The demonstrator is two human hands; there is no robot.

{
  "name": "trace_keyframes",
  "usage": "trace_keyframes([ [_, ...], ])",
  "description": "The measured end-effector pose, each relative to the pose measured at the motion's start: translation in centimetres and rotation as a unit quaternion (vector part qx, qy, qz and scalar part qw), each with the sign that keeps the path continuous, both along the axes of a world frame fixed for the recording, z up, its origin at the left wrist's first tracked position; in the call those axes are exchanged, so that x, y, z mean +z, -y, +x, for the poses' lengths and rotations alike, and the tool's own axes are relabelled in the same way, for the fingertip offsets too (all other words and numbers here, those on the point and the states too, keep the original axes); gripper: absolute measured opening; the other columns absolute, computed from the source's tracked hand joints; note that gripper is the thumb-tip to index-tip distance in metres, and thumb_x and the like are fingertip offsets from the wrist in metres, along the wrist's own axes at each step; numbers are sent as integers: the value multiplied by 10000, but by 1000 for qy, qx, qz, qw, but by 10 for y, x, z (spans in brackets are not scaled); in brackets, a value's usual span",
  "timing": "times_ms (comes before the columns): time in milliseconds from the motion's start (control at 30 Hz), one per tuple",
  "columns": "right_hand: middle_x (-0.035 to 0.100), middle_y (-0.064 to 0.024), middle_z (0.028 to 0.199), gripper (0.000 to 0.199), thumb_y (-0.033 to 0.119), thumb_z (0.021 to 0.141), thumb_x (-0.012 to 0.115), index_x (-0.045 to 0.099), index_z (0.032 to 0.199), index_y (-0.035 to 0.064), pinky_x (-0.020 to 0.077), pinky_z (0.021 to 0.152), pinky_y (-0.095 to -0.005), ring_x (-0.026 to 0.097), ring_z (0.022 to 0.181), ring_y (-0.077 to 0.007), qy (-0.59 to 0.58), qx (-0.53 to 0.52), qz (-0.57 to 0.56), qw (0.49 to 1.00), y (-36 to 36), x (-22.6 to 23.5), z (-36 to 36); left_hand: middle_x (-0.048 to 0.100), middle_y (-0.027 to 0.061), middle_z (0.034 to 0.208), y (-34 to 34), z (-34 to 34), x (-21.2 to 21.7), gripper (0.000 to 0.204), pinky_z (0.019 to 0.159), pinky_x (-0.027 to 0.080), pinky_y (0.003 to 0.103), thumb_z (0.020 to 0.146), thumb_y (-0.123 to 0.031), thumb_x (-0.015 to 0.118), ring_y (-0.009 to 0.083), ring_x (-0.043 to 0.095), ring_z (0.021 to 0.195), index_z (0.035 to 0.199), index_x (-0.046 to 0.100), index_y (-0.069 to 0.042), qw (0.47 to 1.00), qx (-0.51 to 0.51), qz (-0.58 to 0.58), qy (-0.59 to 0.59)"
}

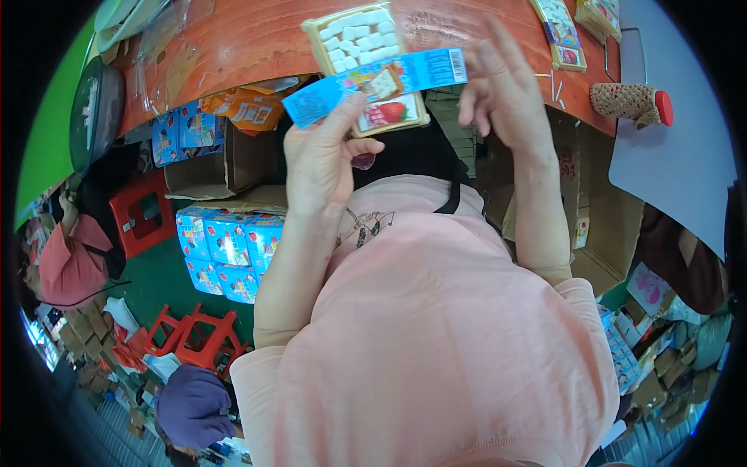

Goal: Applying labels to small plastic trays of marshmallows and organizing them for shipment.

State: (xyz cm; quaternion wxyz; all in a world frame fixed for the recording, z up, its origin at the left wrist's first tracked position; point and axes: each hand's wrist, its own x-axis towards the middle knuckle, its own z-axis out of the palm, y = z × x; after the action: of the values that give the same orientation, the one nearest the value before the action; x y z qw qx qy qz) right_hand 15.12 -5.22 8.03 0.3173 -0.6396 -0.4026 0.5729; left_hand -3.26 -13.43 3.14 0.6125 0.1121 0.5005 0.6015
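Observation:
A shallow pale-yellow tray (314, 36) holds rows of small white marshmallow-like pieces, with a card bearing a strawberry picture (391, 112) at its near end. Across the tray lies a flat blue printed paper sleeve (436, 70). My left hand (323, 159) grips the tray and the sleeve together, its thumb on top of the sleeve. My right hand (506, 97) is raised just right of the sleeve's barcode end, fingers apart and slightly blurred, holding nothing that I can see.
The reddish-brown table (257, 39) carries another finished-looking pack (560, 35) at the far right and a knitted-covered bottle (626, 103). Blue boxes (229, 241) and a red stool (142, 212) are at the left. An open carton (611, 226) stands right below the table.

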Motion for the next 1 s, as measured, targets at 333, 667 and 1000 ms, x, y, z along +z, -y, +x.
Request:
trace_keyframes([
  [333,672,-102,1136,401,281,975,623,621,1202,-49,493,863,-297,617,997,-132,-165,145,51,974,29,-71,3,713,119,995,-7,2,-5,277,521,610,294,861,-79,750,178,709,772,1098,660,33,1000,-21,-13,-3],
  [667,681,-128,1129,332,160,929,703,628,1178,-47,537,912,-325,664,1019,-170,-274,-7,101,956,28,-83,-1,665,133,1052,-10,15,-6,245,607,601,256,877,-99,750,158,685,844,1036,649,58,1000,9,-14,19],
  [1000,710,-90,1071,263,157,917,726,684,1108,-19,515,884,-288,657,963,-126,-146,42,146,978,44,-65,-9,647,42,1018,4,18,-17,295,474,407,174,913,-70,705,12,530,623,1187,643,21,939,2,102,-328],
])
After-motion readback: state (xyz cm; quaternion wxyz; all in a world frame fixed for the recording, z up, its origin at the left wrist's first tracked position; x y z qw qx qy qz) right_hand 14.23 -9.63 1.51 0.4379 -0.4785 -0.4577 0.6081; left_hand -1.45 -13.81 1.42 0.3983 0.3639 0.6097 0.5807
